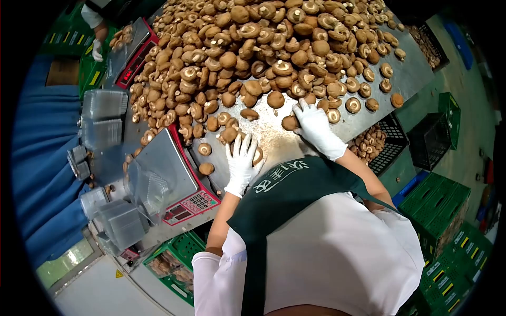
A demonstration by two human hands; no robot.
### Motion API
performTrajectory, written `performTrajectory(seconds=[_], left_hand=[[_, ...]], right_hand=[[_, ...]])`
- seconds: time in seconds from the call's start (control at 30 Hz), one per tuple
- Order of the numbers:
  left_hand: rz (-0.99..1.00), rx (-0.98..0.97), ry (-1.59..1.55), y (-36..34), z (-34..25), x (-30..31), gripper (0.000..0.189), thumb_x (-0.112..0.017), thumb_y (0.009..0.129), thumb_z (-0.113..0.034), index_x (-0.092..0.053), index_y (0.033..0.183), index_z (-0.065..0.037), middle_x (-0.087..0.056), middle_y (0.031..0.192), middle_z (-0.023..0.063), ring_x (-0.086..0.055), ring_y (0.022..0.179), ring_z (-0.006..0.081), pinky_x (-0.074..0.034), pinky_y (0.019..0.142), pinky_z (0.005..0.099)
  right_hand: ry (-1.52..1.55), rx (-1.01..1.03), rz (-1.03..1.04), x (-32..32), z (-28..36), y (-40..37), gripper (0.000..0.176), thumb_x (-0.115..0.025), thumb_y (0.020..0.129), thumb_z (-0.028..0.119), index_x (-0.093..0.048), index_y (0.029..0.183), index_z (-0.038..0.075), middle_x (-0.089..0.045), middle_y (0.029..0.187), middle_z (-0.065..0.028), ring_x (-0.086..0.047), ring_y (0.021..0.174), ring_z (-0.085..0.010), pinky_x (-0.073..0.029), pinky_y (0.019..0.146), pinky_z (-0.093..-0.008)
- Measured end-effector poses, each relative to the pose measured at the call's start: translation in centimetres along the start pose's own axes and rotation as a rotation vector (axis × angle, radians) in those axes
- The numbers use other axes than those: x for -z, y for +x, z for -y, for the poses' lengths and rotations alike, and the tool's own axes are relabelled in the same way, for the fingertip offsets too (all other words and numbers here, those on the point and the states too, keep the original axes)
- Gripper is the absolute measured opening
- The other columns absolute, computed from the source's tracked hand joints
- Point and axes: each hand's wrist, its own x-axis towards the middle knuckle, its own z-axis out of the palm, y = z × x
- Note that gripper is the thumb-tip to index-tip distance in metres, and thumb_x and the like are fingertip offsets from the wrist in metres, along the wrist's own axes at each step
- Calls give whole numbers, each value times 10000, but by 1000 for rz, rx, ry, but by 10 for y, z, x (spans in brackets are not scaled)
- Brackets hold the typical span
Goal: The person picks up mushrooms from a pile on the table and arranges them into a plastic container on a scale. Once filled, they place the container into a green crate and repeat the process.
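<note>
A large heap of brown shiitake mushrooms spreads over the metal table. My left hand, in a white glove, lies with its fingers stretched over a few mushrooms at the near edge of the heap. One mushroom shows between its index finger and thumb. On the other side of the bare patch, my gloved right hand reaches forward with fingers apart. Its inner side touches a single brown mushroom, and its fingertips rest by another mushroom. Neither hand visibly grips one.
A red-framed scale holding a clear plastic tray stands at left, near stacked clear trays. A second scale is farther back, near another person's gloved hand. Black crates and green crates stand at right.
</note>
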Motion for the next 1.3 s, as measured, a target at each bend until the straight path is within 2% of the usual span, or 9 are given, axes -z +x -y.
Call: performTrajectory(seconds=[0.13, 0.3, 0.43, 0.63, 0.77, 0.87, 1.1, 1.23, 1.3], left_hand=[[-21, 94, -47, -15, 2, 5, 679, -771, 642, -436, -563, 1212, -130, -435, 1381, 109, -331, 1312, 350, -195, 1057, 581], [-103, 69, -154, -26, 2, 18, 686, -764, 648, -432, -561, 1219, -110, -458, 1361, 134, -393, 1276, 330, -245, 1054, 513], [-340, 138, -159, -31, 14, 26, 620, -774, 671, -299, -560, 1205, -68, -498, 1298, 179, -509, 1138, 355, -376, 967, 435], [-344, 361, -212, 5, 31, 33, 756, -774, 696, -347, -453, 1327, -82, -351, 1425, 209, -385, 1251, 406, -308, 1033, 495], [-279, 305, -162, 38, 33, 16, 856, -747, 692, -455, -390, 1392, -115, -310, 1466, 180, -290, 1340, 380, -228, 1080, 531], [-86, 341, -112, 46, 33, 7, 872, -741, 674, -472, -390, 1396, -130, -365, 1444, 132, -325, 1320, 356, -249, 1062, 530], [-236, 374, -108, -5, 25, 11, 799, -768, 668, -290, -421, 1355, -76, -444, 1361, 151, -413, 1250, 329, -308, 1035, 456], [-272, 524, -247, -33, 20, 22, 846, -789, 669, -296, -382, 1372, -60, -410, 1387, 188, -429, 1219, 394, -362, 1005, 442], [-288, 525, -263, -41, 18, 20, 873, -809, 674, -248, -355, 1391, -44, -362, 1426, 207, -391, 1272, 388, -346, 1037, 431]], right_hand=[[28, 187, -180, -12, 20, 7, 577, -774, 590, 222, -534, 1074, 17, -543, 1114, -179, -589, 763, -269, -484, 642, -374], [542, 446, 95, -20, 59, 3, 598, -740, 718, 241, -500, 1223, 29, -532, 1199, -186, -583, 1006, -334, -492, 837, -407], [678, 378, -54, -11, 60, 33, 448, -678, 766, 181, -551, 1162, 14, -571, 1184, -190, -580, 996, -352, -485, 850, -419], [30, 52, -484, 20, 26, 104, 572, -715, 756, 262, -498, 1240, 49, -483, 1314, -165, -487, 1172, -322, -391, 963, -489], [-156, 141, -240, 2, 50, 111, 735, -736, 711, 416, -456, 1306, 88, -443, 1322, -176, -387, 1259, -364, -261, 988, -672], [110, 150, -125, 1, 72, 98, 714, -734, 705, 383, -465, 1292, 78, -446, 1317, -175, -411, 1235, -374, -367, 968, -591], [448, 529, -43, -27, 106, 35, 580, -698, 760, 270, -496, 1271, 86, -494, 1283, -161, -468, 1198, -360, -444, 951, -428], [702, 460, 15, 5, 82, 36, 514, -672, 780, 190, -515, 1255, 73, -533, 1250, -168, -519, 1140, -350, -452, 941, -369], [520, 320, -241, 18, 56, 46, 418, -648, 791, 129, -545, 1187, 41, -575, 1211, -175, -556, 1084, -342, -453, 924, -397]])
